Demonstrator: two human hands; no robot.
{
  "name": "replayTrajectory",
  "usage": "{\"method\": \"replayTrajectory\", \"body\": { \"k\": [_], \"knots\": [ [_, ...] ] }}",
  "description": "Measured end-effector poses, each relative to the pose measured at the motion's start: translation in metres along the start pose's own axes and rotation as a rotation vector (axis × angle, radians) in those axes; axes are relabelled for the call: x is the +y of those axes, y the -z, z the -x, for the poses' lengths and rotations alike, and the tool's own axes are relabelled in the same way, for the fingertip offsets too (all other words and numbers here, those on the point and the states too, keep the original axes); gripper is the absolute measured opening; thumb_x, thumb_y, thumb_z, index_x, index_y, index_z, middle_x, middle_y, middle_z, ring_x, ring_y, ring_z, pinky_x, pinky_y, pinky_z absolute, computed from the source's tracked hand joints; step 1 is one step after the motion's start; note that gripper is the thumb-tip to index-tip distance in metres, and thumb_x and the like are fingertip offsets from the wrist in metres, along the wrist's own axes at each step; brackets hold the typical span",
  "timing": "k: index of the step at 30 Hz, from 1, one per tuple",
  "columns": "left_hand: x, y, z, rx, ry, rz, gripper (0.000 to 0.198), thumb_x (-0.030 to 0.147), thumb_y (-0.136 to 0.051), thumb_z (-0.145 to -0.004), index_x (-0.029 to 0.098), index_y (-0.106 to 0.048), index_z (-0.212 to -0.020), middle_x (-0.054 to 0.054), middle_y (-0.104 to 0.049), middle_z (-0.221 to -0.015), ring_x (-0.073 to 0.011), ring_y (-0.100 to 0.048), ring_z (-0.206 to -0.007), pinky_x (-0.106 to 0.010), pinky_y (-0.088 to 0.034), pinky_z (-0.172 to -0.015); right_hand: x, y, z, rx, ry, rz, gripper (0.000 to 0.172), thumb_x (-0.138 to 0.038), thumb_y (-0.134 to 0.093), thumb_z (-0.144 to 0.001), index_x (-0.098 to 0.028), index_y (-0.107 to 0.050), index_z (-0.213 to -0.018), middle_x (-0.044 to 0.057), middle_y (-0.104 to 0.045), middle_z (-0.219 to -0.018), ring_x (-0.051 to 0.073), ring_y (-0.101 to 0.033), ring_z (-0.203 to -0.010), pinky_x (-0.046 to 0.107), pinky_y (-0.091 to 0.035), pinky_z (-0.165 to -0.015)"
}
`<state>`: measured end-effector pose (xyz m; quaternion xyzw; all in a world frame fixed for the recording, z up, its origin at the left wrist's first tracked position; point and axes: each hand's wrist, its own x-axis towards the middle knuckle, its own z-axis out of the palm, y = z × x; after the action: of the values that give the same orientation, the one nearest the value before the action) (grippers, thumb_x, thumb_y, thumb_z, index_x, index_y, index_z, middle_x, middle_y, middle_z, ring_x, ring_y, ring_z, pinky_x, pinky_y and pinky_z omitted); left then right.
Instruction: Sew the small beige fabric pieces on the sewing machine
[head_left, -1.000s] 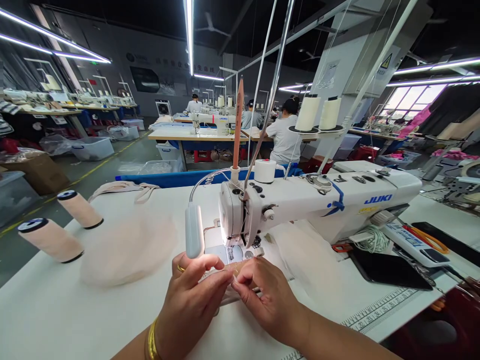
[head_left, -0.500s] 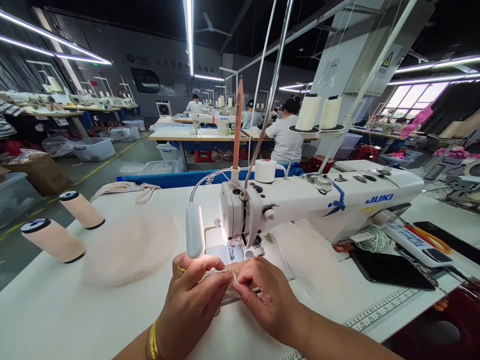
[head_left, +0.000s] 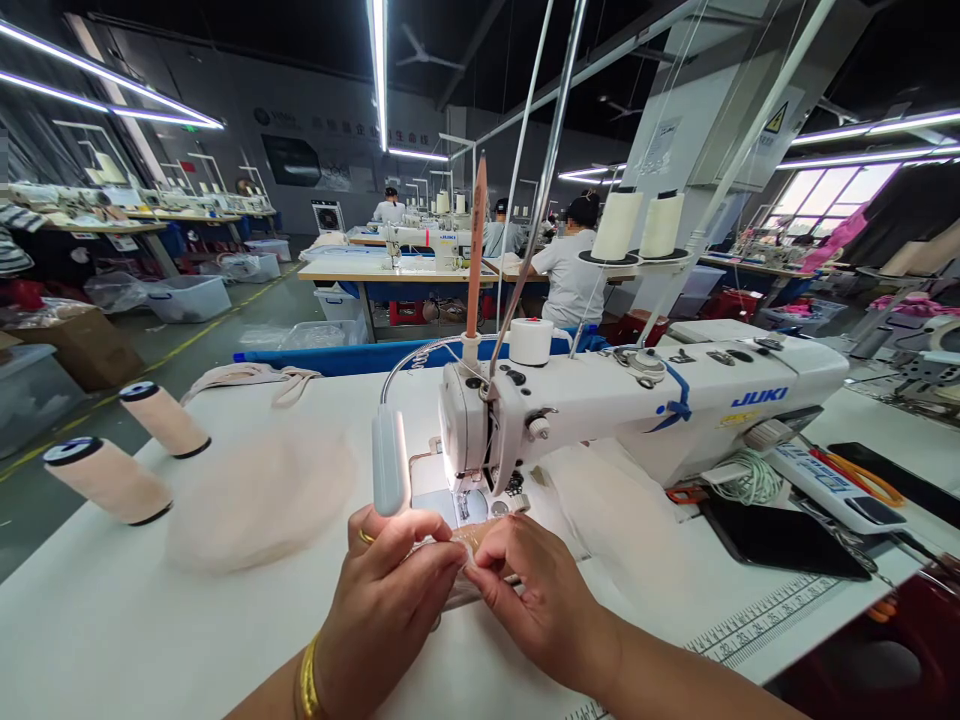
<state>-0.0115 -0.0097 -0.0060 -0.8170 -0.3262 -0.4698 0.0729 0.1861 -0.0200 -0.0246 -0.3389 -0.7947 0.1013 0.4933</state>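
We are sitting at a white tabletop [head_left: 97, 640] that is spreading beneath a white sewing machine [head_left: 637, 390], whose small lamp [head_left: 388, 465] is lighting the needle area. On the left, two peach thread cones [head_left: 109, 482] are standing beside a heap of sheer pale fabric [head_left: 259, 500]; to the right of the needle area, another pale cloth [head_left: 622, 510] is lying partly below the machine. Farther right, a dark flat device [head_left: 784, 538] is resting near printed ruler markings [head_left: 765, 615]. Beyond, strip lights [head_left: 381, 80] are glowing over rows of worktables [head_left: 397, 265], a person in a white shirt [head_left: 574, 275] is sitting turned away from us, and clear bins [head_left: 187, 298] are standing on the floor.

Our left hand [head_left: 401, 590] is angling up from the lower left, wearing a gold-coloured bracelet [head_left: 309, 680], its index finger arching above the thumb. Our right hand [head_left: 529, 590] is leaning in from the other side, its fingers curling and its thumb pointing towards the left fingertips. Both are pinching narrowly on thin pale material [head_left: 470, 557], just on our side of the needle area; the fingers are hiding most of it, so we cannot tell its full shape.
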Motion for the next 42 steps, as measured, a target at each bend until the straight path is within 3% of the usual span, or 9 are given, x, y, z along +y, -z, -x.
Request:
{"method": "replayTrajectory", "body": {
  "k": [9, 13, 18, 27, 30, 36, 39, 42],
  "knots": [
    [0.000, -0.003, 0.000, -0.007, 0.031, 0.035, 0.024, 0.006, -0.058, -0.099, 0.024, -0.068, -0.086, 0.001, -0.068, -0.092, -0.0135, -0.062, -0.077, -0.034, -0.037, -0.085, 0.001, 0.000, 0.002, -0.013, -0.007, -0.014, 0.012, -0.021, -0.055, -0.104, -0.025, -0.052, -0.093, -0.004, -0.062, -0.077, 0.015, -0.059, -0.069, 0.027, -0.046, -0.067],
    [0.000, -0.002, -0.001, -0.020, 0.007, 0.042, 0.023, 0.006, -0.058, -0.099, 0.023, -0.066, -0.087, 0.002, -0.069, -0.091, -0.0126, -0.064, -0.077, -0.033, -0.038, -0.084, 0.000, 0.003, 0.002, -0.017, -0.047, -0.048, 0.005, -0.023, -0.058, -0.102, -0.025, -0.054, -0.104, -0.001, -0.064, -0.086, 0.016, -0.061, -0.076, 0.028, -0.049, -0.070],
    [0.000, -0.001, 0.000, -0.017, 0.019, 0.062, 0.020, 0.007, -0.061, -0.098, 0.024, -0.068, -0.089, 0.002, -0.069, -0.091, -0.0127, -0.063, -0.076, -0.032, -0.040, -0.084, 0.000, 0.005, 0.003, -0.087, -0.048, -0.090, 0.021, -0.023, -0.058, -0.102, -0.027, -0.057, -0.123, 0.000, -0.067, -0.094, 0.018, -0.061, -0.081, 0.030, -0.051, -0.075],
    [0.002, -0.001, -0.001, -0.011, 0.025, 0.060, 0.023, 0.006, -0.059, -0.097, 0.026, -0.068, -0.089, 0.003, -0.069, -0.091, -0.0131, -0.065, -0.078, -0.033, -0.039, -0.084, 0.004, 0.004, 0.004, -0.072, -0.087, -0.130, 0.005, -0.024, -0.061, -0.101, -0.024, -0.057, -0.102, 0.000, -0.064, -0.089, 0.017, -0.061, -0.083, 0.029, -0.049, -0.075],
    [0.000, 0.000, 0.001, -0.051, 0.033, 0.074, 0.023, 0.005, -0.057, -0.096, 0.026, -0.066, -0.090, 0.002, -0.070, -0.093, -0.0145, -0.066, -0.081, -0.033, -0.039, -0.085, 0.003, 0.005, 0.001, -0.072, -0.059, -0.127, 0.006, -0.022, -0.059, -0.103, -0.025, -0.057, -0.098, -0.001, -0.064, -0.088, 0.017, -0.060, -0.083, 0.028, -0.048, -0.075],
    [0.000, 0.006, 0.001, -0.281, 0.092, 0.173, 0.042, 0.009, -0.052, -0.093, 0.029, -0.058, -0.129, -0.004, -0.070, -0.124, -0.0232, -0.064, -0.114, -0.037, -0.043, -0.094, 0.001, 0.008, -0.003, -0.055, -0.014, -0.135, 0.012, -0.015, -0.057, -0.102, -0.025, -0.056, -0.094, -0.003, -0.063, -0.084, 0.015, -0.058, -0.079, 0.027, -0.047, -0.074],
    [0.002, 0.009, -0.001, -0.353, 0.111, 0.224, 0.033, 0.010, -0.048, -0.094, 0.029, -0.062, -0.118, -0.002, -0.069, -0.119, -0.0228, -0.063, -0.110, -0.037, -0.043, -0.092, 0.002, 0.009, -0.003, -0.047, 0.016, -0.143, 0.013, -0.014, -0.058, -0.102, -0.026, -0.060, -0.098, -0.001, -0.064, -0.088, 0.015, -0.060, -0.083, 0.026, -0.049, -0.076],
    [0.001, 0.010, -0.004, -0.342, 0.138, 0.209, 0.026, 0.012, -0.047, -0.096, 0.028, -0.063, -0.108, -0.002, -0.069, -0.113, -0.0221, -0.063, -0.103, -0.037, -0.043, -0.088, 0.004, 0.009, -0.003, -0.039, 0.037, -0.131, 0.011, -0.015, -0.059, -0.104, -0.026, -0.061, -0.100, -0.001, -0.066, -0.089, 0.015, -0.061, -0.083, 0.026, -0.050, -0.075]
  ]
}}
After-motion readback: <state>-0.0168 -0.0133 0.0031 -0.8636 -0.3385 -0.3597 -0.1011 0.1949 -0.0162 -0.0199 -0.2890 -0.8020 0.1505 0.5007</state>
